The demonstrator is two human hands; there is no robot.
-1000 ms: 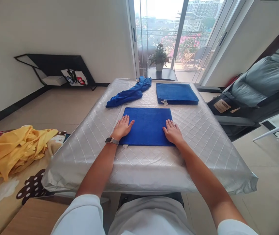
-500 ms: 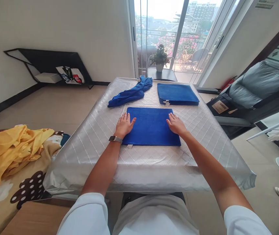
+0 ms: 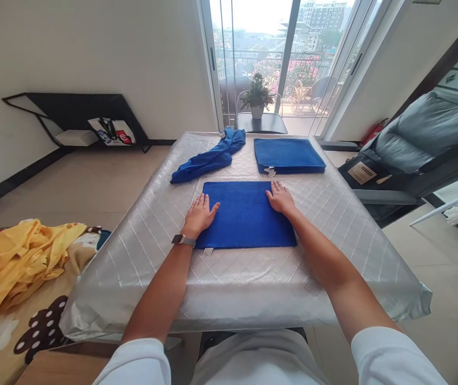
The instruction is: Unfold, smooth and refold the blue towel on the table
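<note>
A blue towel lies flat and rectangular in front of me, a small white tag at its near left corner. My left hand rests flat on its left edge, fingers stretched out and thumb apart. On the right edge, near the far right corner, lies my right hand, also flat with fingers extended. Beyond, to the right, sits a neat stack of folded blue towels with a white tag at its front. A crumpled blue towel lies at the far left of the table.
The table wears a silvery quilted cover. Yellow cloth is heaped at the left. A potted plant stands on a chair behind the table, by the glass door. At the right is a dark padded chair.
My right hand has slid slightly up toward the towel's far right corner. My left hand stays on the left edge. The whole view has shifted a little.
</note>
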